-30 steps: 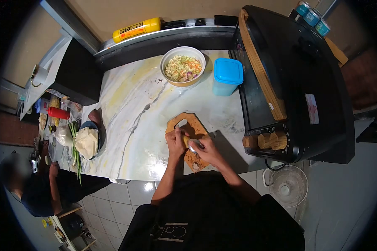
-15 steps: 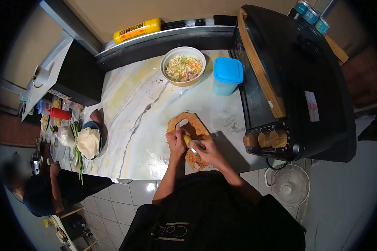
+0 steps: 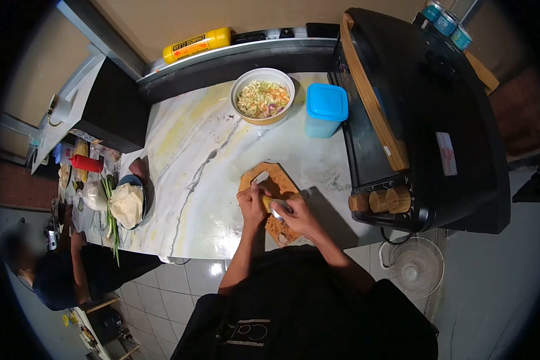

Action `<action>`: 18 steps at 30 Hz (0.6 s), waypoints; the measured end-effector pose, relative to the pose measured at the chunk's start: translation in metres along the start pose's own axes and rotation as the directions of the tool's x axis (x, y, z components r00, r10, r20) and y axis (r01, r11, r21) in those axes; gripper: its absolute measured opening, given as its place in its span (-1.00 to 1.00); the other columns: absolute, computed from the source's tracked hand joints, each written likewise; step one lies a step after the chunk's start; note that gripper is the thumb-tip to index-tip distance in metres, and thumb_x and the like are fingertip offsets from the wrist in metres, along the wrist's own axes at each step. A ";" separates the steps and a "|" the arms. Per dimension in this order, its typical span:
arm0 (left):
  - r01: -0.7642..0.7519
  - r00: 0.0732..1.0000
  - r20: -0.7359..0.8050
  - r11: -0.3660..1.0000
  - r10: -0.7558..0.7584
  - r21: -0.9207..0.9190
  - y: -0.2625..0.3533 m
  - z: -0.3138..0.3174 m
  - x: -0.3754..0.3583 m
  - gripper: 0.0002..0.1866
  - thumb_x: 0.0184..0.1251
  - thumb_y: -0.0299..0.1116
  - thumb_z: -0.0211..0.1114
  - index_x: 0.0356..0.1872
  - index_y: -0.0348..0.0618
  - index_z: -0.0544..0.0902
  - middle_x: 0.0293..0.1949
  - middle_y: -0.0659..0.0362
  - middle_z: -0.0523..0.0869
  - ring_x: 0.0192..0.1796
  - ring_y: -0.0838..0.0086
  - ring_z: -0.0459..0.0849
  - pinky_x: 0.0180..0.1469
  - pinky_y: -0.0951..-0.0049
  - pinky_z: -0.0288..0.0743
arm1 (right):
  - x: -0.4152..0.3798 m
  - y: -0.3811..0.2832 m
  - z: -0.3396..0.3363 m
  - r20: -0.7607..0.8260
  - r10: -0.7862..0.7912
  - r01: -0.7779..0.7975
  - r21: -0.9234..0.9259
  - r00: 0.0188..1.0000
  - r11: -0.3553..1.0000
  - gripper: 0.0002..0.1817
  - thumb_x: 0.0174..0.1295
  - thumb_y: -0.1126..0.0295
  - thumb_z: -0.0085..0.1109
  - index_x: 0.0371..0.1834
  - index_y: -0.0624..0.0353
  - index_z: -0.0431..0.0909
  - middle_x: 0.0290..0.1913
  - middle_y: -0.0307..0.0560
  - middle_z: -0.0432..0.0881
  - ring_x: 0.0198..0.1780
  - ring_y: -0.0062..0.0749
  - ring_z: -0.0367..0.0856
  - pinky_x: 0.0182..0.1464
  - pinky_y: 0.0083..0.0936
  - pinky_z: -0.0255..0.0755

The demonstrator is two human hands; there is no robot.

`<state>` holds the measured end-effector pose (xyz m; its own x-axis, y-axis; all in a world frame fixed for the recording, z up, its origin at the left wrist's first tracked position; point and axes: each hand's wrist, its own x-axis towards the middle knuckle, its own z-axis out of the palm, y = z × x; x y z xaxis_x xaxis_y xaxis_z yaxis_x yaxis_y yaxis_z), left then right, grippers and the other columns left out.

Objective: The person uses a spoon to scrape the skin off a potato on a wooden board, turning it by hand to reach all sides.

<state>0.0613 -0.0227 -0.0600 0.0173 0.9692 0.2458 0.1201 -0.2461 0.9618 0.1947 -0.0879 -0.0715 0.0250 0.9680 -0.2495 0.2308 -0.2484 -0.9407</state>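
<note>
Over the wooden cutting board (image 3: 275, 231), my two hands meet at its middle. My left hand (image 3: 252, 204) is closed around a small yellow piece (image 3: 267, 203), most of it hidden by the fingers. Closed on a small silvery metal tool (image 3: 279, 210), my right hand (image 3: 299, 219) holds it right against the yellow piece; I cannot tell the kind of tool. A small pale scrap (image 3: 282, 238) lies on the board's near end.
Beyond the board stand a bowl of chopped vegetables (image 3: 264, 98) and a blue-lidded container (image 3: 326, 109). A black oven (image 3: 426, 120) rises on the right. Leftward are a bowl of pale wrappers (image 3: 128, 205), green onions (image 3: 110, 210) and a co-worker (image 3: 57, 273).
My hands stay together over the board, with only a slight shift of the right hand and the silvery tool. The co-worker's hand has moved slightly.
</note>
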 end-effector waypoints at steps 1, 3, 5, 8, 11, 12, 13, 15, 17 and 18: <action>0.008 1.000 0.005 1.000 -0.008 -0.005 0.000 0.001 0.000 -0.40 0.58 -0.21 -0.10 -0.66 -0.38 0.61 -0.66 0.11 0.64 -0.62 0.47 0.54 -0.48 0.43 0.37 | 0.004 0.002 0.000 0.012 0.021 -0.020 -0.023 1.000 1.000 -0.46 0.27 -0.05 0.21 -0.52 0.31 0.57 -0.74 -0.13 0.34 -0.66 -0.44 0.32 -0.56 -0.36 0.19; 0.028 1.000 0.006 1.000 -0.028 -0.006 0.001 -0.002 -0.001 -0.40 0.58 -0.21 -0.10 -0.65 -0.38 0.61 -0.65 0.11 0.65 -0.61 0.47 0.54 -0.47 0.45 0.37 | 0.001 0.002 -0.003 0.046 0.038 -0.036 -0.044 0.998 0.998 -0.45 0.26 -0.05 0.22 -0.52 0.33 0.57 -0.73 -0.13 0.35 -0.64 -0.50 0.32 -0.56 -0.39 0.18; 0.046 0.999 0.003 0.999 -0.047 0.024 0.004 -0.004 -0.001 -0.40 0.58 -0.22 -0.10 -0.65 -0.37 0.61 -0.65 0.10 0.65 -0.60 0.47 0.55 -0.45 0.46 0.38 | -0.009 -0.004 -0.010 0.064 0.049 -0.046 -0.050 0.997 0.998 -0.47 0.26 -0.01 0.24 -0.54 0.34 0.56 -0.73 -0.13 0.37 -0.63 -0.55 0.32 -0.56 -0.40 0.19; 0.076 0.997 0.024 0.997 -0.075 -0.020 0.002 -0.004 -0.005 -0.41 0.58 -0.23 -0.11 -0.64 -0.37 0.61 -0.65 0.10 0.64 -0.60 0.44 0.56 -0.44 0.45 0.39 | -0.031 0.012 0.000 -0.006 -0.091 0.091 0.061 0.996 0.994 -0.63 0.32 0.21 0.27 -0.53 0.29 0.55 -0.64 -0.42 0.34 -0.54 -0.79 0.21 -0.56 -0.59 0.09; 0.031 0.999 -0.006 1.000 -0.031 0.002 0.003 -0.002 -0.003 -0.43 0.58 -0.25 -0.10 -0.64 -0.37 0.61 -0.65 0.10 0.64 -0.60 0.41 0.56 -0.44 0.43 0.40 | -0.030 -0.013 -0.008 0.050 0.013 -0.018 0.098 0.999 0.995 -0.64 0.31 0.22 0.27 -0.52 0.29 0.56 -0.64 -0.41 0.35 -0.55 -0.76 0.21 -0.57 -0.59 0.11; 0.017 1.000 -0.015 1.000 -0.018 -0.007 -0.002 -0.001 0.000 -0.43 0.58 -0.25 -0.10 -0.64 -0.37 0.61 -0.65 0.10 0.64 -0.60 0.42 0.55 -0.44 0.42 0.40 | -0.020 -0.014 -0.008 0.041 -0.005 0.003 0.065 0.999 0.998 -0.61 0.32 0.20 0.26 -0.54 0.30 0.55 -0.65 -0.41 0.32 -0.56 -0.76 0.20 -0.58 -0.58 0.09; 0.011 1.000 -0.016 1.000 -0.011 -0.015 -0.005 -0.002 -0.001 -0.43 0.58 -0.25 -0.10 -0.65 -0.36 0.61 -0.65 0.10 0.64 -0.61 0.42 0.55 -0.44 0.42 0.39 | -0.016 -0.015 -0.006 0.028 -0.015 0.014 0.035 0.999 0.999 -0.59 0.32 0.18 0.26 -0.56 0.30 0.53 -0.67 -0.42 0.30 -0.57 -0.76 0.19 -0.58 -0.57 0.08; 0.039 0.999 -0.008 0.999 -0.040 -0.023 -0.008 -0.002 -0.002 -0.42 0.58 -0.25 -0.10 -0.65 -0.37 0.60 -0.66 0.10 0.63 -0.61 0.42 0.54 -0.45 0.41 0.38 | -0.010 -0.033 -0.011 0.035 0.031 -0.031 -0.002 0.999 1.000 -0.56 0.32 0.16 0.26 -0.58 0.30 0.51 -0.67 -0.40 0.29 -0.56 -0.76 0.19 -0.59 -0.56 0.06; 0.021 1.000 -0.019 0.999 -0.021 -0.029 -0.006 -0.002 -0.001 -0.42 0.58 -0.24 -0.10 -0.65 -0.37 0.60 -0.66 0.10 0.63 -0.61 0.43 0.53 -0.46 0.41 0.37 | -0.009 -0.036 -0.011 0.032 0.043 -0.042 -0.014 0.999 0.999 -0.54 0.31 0.14 0.26 -0.60 0.31 0.50 -0.67 -0.39 0.29 -0.56 -0.76 0.18 -0.59 -0.54 0.06; 0.006 1.000 -0.014 1.000 -0.006 -0.012 -0.007 -0.003 -0.001 -0.42 0.58 -0.24 -0.09 -0.65 -0.37 0.61 -0.66 0.10 0.63 -0.61 0.44 0.53 -0.46 0.42 0.37 | -0.010 -0.028 -0.008 0.025 0.032 -0.031 -0.005 0.999 0.999 -0.54 0.31 0.14 0.27 -0.60 0.31 0.50 -0.67 -0.38 0.29 -0.56 -0.76 0.18 -0.59 -0.54 0.06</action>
<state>0.0579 -0.0218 -0.0662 0.0025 0.9703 0.2420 0.1078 -0.2408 0.9646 0.1960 -0.0906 -0.0406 0.0075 0.9586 -0.2848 0.2346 -0.2786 -0.9313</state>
